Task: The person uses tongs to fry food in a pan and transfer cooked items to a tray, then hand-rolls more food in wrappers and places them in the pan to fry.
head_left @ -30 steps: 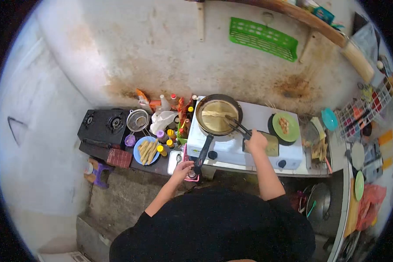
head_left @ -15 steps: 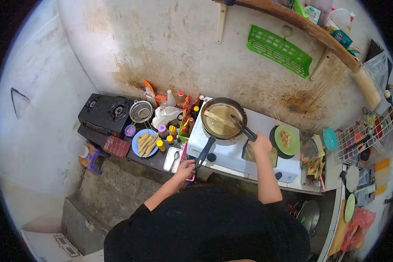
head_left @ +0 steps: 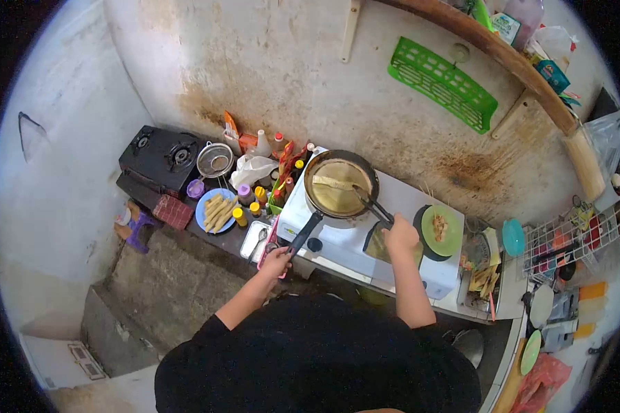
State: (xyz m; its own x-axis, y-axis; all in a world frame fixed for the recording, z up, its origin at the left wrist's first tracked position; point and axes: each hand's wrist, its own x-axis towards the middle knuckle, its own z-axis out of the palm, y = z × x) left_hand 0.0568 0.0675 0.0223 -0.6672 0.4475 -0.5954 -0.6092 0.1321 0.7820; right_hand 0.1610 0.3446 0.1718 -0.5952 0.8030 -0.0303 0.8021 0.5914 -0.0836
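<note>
Left hand clasps pan handle; right hand clasps tongs. One roll lies in oil, more rolls on blue plate.

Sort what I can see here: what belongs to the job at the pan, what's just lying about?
Job:
pan, left hand gripping its handle
black tongs in right hand
pale roll
white stove
probably blue plate of rolls

Lying about:
black stove
strainer
turquoise bowl
purple stool
</note>
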